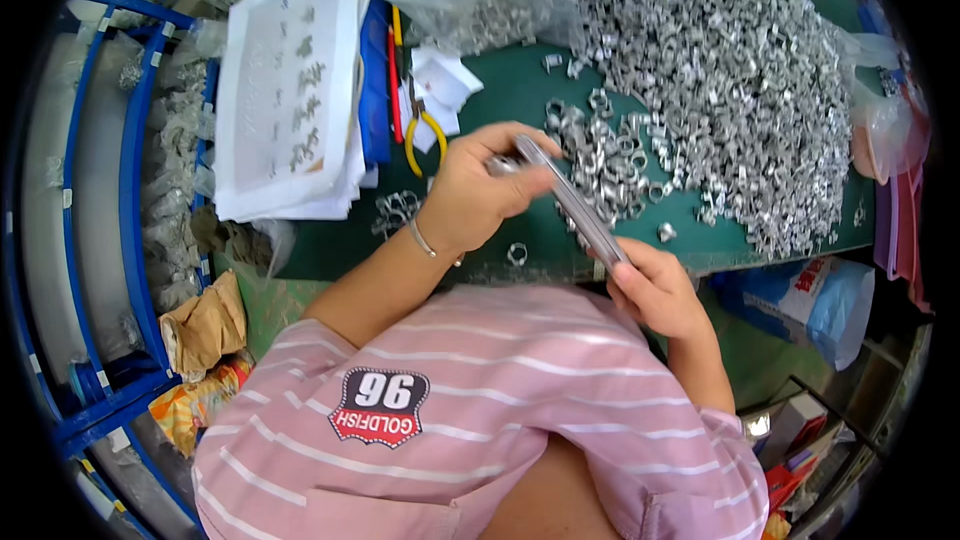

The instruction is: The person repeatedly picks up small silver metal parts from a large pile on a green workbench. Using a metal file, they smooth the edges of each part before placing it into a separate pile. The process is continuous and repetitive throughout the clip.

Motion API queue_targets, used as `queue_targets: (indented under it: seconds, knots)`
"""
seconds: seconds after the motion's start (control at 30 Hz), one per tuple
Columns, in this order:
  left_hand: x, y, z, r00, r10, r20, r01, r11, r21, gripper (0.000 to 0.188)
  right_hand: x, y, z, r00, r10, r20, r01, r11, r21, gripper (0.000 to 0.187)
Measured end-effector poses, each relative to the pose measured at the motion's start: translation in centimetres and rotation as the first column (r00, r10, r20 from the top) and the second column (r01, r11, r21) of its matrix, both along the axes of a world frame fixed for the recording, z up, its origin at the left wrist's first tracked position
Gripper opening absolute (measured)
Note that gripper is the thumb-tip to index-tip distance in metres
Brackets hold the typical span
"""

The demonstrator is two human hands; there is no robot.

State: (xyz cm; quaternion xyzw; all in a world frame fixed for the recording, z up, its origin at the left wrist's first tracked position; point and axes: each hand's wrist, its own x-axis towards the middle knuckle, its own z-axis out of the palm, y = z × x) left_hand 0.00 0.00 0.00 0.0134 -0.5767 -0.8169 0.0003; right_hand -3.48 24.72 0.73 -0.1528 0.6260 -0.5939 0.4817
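**Threading metal clips onto a strip**

Head view: the right hand (660, 290) grips the lower end of a long grey strip (575, 202), fingers closed around it. The left hand (475, 190) pinches a small metal clip (500, 166) at its upper end, above the green counter (520, 90), beside the clip pile (720, 60).

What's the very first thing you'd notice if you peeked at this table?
The huge heap of small shiny metal pieces spread over the far right of the green table. Next, in the middle, the right hand holds a long grey metal bar, and the left hand pinches its far end. At the left lies a stack of white paper sheets.
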Motion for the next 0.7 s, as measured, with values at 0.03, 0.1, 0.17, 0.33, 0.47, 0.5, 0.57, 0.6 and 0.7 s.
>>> queue_targets:
  seconds: [0.03,0.1,0.17,0.33,0.47,0.5,0.57,0.6,0.7]
  knots:
    - [-0.6,-0.4,0.6,0.991,0.084,0.102,-0.109,0.959,0.262,0.023,-0.1,0.2,-0.5,0.997,-0.035,0.062,0.038,0.999,-0.039,0.029]
    - [-2.7,-1.7,2.9,0.917,0.373,0.143,-0.400,0.866,0.300,0.025,0.0,0.9,-0.6,0.998,-0.046,-0.045,0.045,0.999,-0.029,0.035]
    - [-4.7,-2.4,5.7,0.862,0.504,0.059,-0.503,0.832,0.233,0.026,0.1,1.1,-0.5,0.995,-0.090,-0.045,0.089,0.995,-0.037,0.036]
    - [-9.0,-4.9,9.3,0.797,0.602,-0.048,-0.575,0.781,0.243,0.026,0.4,1.1,-0.5,0.993,-0.091,-0.076,0.089,0.995,-0.036,0.036]
    - [-12.9,-7.9,8.6,0.690,0.704,-0.170,-0.723,0.684,-0.100,0.028,0.5,1.3,-0.3,0.991,-0.131,-0.028,0.130,0.991,-0.030,0.032]
    - [-13.6,-8.0,8.2,0.726,0.665,-0.178,-0.688,0.710,-0.152,0.027,0.4,1.5,-0.5,0.988,-0.150,-0.034,0.149,0.988,-0.045,0.032]
    - [-13.5,-7.5,6.8,0.701,0.630,-0.334,-0.712,0.643,-0.281,0.025,0.4,1.6,-0.4,0.982,-0.184,-0.050,0.182,0.982,-0.048,0.032]
    - [-13.2,-7.0,6.1,0.639,0.609,-0.469,-0.767,0.546,-0.337,0.023,0.4,1.7,-0.6,0.978,-0.206,-0.041,0.204,0.978,-0.051,0.032]
    - [-10.5,-2.0,5.8,0.663,0.380,-0.645,-0.747,0.391,-0.538,0.012,0.5,2.5,-1.3,0.944,-0.329,-0.024,0.328,0.943,-0.055,0.033]
